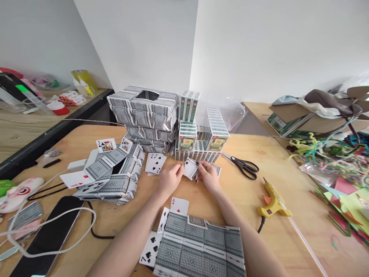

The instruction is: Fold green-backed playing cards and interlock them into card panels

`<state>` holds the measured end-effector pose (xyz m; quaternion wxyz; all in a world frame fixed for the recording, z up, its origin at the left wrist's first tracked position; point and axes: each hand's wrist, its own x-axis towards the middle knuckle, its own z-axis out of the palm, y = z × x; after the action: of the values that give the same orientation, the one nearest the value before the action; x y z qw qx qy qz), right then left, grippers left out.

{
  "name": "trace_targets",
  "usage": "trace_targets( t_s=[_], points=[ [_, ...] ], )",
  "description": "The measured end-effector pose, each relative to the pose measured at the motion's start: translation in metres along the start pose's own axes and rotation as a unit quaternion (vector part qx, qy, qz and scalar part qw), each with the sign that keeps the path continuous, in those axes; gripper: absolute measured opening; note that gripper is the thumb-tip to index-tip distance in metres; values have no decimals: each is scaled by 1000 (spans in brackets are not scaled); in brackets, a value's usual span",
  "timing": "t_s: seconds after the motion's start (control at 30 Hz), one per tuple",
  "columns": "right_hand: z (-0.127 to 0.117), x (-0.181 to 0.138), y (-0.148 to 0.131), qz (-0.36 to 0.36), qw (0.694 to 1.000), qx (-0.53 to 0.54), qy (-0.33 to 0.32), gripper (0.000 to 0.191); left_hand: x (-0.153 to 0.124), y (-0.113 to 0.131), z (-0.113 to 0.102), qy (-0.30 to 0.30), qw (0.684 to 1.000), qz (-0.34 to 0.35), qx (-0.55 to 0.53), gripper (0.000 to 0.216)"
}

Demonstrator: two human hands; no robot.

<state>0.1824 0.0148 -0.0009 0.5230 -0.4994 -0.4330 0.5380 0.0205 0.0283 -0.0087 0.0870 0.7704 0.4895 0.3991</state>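
Note:
Between my two hands is a playing card [189, 168], white face with a black spade, above the middle of the table. My left hand [172, 177] pinches its left edge with closed fingers. My right hand [208, 175], with dark nail polish, grips its right side. Under the right fingers lie patterned card backs [216, 170], partly hidden by the hand. Left of my hands rest loose spade cards [155, 163]. Between my forearms sits a panel of joined card backs [198, 246], with an ace of diamonds [179, 206] and a seven of spades [150, 249] sticking out at its edges.
Boxes built from cards [144, 111] stand stacked at the back, beside green card packs [187, 140]. Another card box [123, 181] is at left. Black scissors [245, 166] and a yellow glue gun [273, 202] lie right. A white cable [57, 252] crosses a dark phone [49, 238].

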Motion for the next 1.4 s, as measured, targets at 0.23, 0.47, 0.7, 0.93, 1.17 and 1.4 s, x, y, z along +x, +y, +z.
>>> trace_targets(
  t_s=[0.23,0.47,0.7,0.93,1.17,1.4],
  points=[
    [0,-2,-2,-14,1000,-26,-8,41,-2,1,1,38,998,8,54,34],
    [3,-5,-5,13,999,-13,-33,47,-5,3,0,61,988,31,142,33],
    [3,-4,-1,-21,998,-29,-43,44,-2,5,0,72,995,-34,59,23],
    [2,-4,0,-38,997,-37,-47,34,4,9,-5,25,997,57,-52,37],
    [1,-6,-4,17,987,121,-105,31,4,8,-5,32,995,22,-90,19],
    [7,-11,-12,113,944,226,-212,18,3,13,-6,27,994,3,-106,17]
  ],
)
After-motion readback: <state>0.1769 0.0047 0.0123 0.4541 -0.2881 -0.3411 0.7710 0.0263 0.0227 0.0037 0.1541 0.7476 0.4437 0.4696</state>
